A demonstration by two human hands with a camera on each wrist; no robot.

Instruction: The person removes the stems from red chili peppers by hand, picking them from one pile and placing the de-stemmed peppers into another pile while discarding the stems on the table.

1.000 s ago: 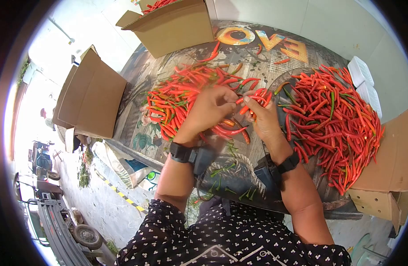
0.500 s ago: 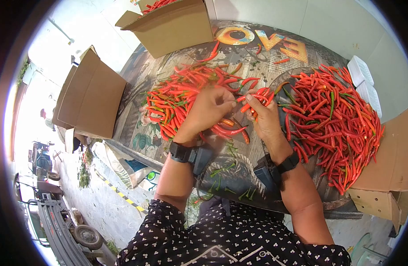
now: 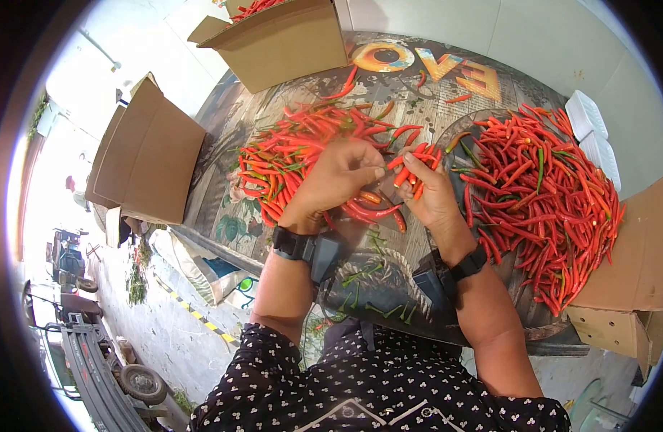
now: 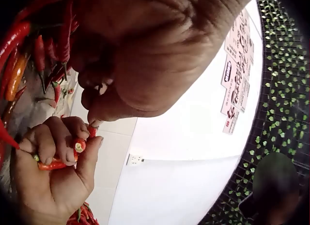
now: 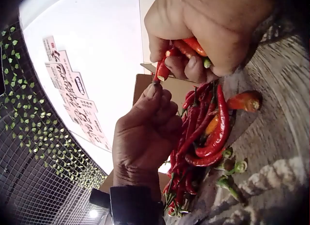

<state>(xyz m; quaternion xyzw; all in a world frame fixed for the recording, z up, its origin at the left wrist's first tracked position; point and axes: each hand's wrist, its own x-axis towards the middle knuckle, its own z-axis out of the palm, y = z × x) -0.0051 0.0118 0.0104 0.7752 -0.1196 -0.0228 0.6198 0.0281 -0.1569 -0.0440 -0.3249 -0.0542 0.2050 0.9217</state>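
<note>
My right hand (image 3: 433, 198) grips several red chili peppers (image 5: 186, 48), their cut ends poking out between thumb and fingers. At the tip of one of them, my left hand (image 3: 338, 176) pinches the dark stem end (image 5: 156, 82) between thumb and forefinger, as the right wrist view shows. The left hand's other fingers are curled into the palm. Behind and under the left hand spreads a heap of red chilies with green stems (image 3: 274, 162). To the right of the right hand lies a larger pile of red chilies (image 3: 540, 209), mostly without stems.
Loose green stems (image 3: 356, 277) are scattered along the table's front edge. Cardboard boxes stand at the back (image 3: 288, 47), at the left (image 3: 155, 158) and at the right (image 3: 626, 259). White plastic trays (image 3: 594, 133) are stacked beside the right pile.
The chilies in my right hand have shifted, their ends now pointing more toward me. The left hand has stayed beside them with only a slight movement; the piles look the same.
</note>
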